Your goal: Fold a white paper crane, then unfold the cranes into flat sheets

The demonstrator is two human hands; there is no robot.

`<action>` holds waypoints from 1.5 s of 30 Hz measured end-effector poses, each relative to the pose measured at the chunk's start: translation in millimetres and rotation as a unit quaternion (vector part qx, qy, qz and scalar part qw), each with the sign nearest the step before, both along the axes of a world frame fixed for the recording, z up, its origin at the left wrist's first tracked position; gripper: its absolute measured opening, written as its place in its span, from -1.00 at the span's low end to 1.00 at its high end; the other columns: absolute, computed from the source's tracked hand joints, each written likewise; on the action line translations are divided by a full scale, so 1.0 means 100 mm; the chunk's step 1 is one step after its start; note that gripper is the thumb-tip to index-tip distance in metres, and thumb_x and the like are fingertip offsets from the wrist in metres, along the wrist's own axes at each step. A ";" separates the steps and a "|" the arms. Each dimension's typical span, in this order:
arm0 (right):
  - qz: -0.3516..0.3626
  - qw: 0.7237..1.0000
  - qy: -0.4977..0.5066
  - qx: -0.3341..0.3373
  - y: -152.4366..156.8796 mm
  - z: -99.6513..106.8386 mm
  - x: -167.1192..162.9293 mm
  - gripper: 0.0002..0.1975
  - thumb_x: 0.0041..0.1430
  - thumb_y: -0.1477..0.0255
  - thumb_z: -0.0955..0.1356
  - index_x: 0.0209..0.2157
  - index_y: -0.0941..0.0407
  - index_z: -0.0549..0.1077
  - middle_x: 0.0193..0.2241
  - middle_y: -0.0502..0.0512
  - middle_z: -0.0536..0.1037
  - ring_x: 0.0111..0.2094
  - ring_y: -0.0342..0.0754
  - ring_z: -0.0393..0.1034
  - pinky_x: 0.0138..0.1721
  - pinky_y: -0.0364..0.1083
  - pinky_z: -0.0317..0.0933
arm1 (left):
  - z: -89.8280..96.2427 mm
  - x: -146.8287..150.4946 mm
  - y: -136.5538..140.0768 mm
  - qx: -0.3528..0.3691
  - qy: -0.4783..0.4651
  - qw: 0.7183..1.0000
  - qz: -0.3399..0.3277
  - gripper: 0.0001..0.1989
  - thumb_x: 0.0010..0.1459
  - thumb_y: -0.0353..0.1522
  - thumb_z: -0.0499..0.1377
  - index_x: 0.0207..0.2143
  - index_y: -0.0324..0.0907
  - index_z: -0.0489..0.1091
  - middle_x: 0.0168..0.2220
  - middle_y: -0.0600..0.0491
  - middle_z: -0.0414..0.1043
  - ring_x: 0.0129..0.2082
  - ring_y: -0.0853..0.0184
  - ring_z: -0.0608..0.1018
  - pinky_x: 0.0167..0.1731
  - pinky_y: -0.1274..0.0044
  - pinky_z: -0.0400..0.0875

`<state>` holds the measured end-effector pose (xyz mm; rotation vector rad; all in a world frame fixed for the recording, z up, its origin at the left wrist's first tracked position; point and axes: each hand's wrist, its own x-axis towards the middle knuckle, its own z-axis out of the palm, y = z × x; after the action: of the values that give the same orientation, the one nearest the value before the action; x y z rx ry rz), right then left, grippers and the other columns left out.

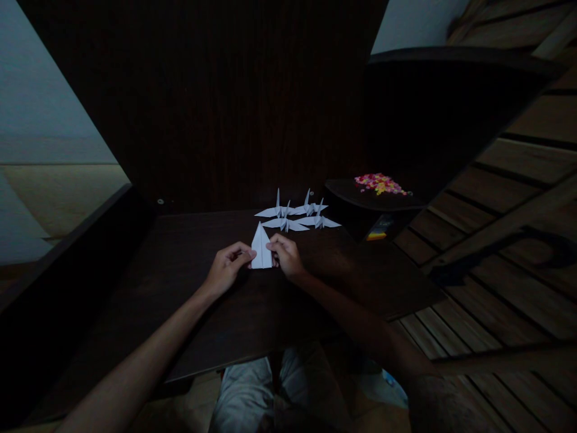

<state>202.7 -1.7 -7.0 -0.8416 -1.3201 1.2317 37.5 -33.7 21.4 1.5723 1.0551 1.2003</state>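
A folded piece of white paper (261,251), pointed at the top and straight along the bottom, is held up between my two hands above the dark desk (193,319). My left hand (231,263) pinches its left edge, thumb on the front face. On the opposite edge my right hand (285,254) grips it the same way, with the other fingers behind the paper. A crease runs down its middle. Just beyond it stand several white origami cranes (285,224) with wings spread, grouped close together.
On a small corner shelf (342,191) at the right lies a heap of small pink, red and yellow pieces (381,183). A small box with a yellow-orange stripe (377,228) sits beneath it. The desk has a raised left side panel (90,231) and a tall back panel.
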 end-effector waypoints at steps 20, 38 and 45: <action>0.028 0.999 -0.030 -0.013 -0.05 0.07 -0.02 -0.71 0.01 0.18 0.35 -0.54 0.10 0.27 -0.74 -0.19 0.27 -0.77 -0.28 0.12 -0.76 -0.28 -0.05 | -0.05 -0.01 0.05 -0.020 -0.030 0.999 0.010 -0.77 0.00 -0.19 0.24 -0.50 -0.19 0.42 -0.59 0.15 0.36 -0.53 0.39 0.40 -0.45 0.56 0.29; 0.066 0.996 -0.051 -0.020 -0.06 0.05 -0.03 -0.66 0.02 0.13 0.34 -0.56 0.11 0.28 -0.74 -0.15 0.31 -0.76 -0.27 0.16 -0.77 -0.27 -0.05 | -0.05 -0.02 0.06 -0.048 -0.046 0.998 -0.023 -0.74 -0.01 -0.17 0.26 -0.48 -0.21 0.46 -0.57 0.12 0.41 -0.54 0.39 0.44 -0.46 0.56 0.32; 0.068 0.996 -0.058 0.004 -0.08 0.07 -0.03 -0.63 0.02 0.09 0.35 -0.55 0.12 0.31 -0.71 -0.14 0.32 -0.75 -0.28 0.15 -0.75 -0.26 -0.04 | -0.11 -0.01 0.06 -0.077 -0.074 0.994 -0.030 -0.72 -0.02 -0.15 0.29 -0.47 -0.20 0.45 -0.54 0.12 0.43 -0.52 0.38 0.45 -0.47 0.56 0.34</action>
<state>200.0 -9.7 0.4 -0.8380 -1.4954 1.2991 36.9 -27.3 10.7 1.3655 0.9728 1.1483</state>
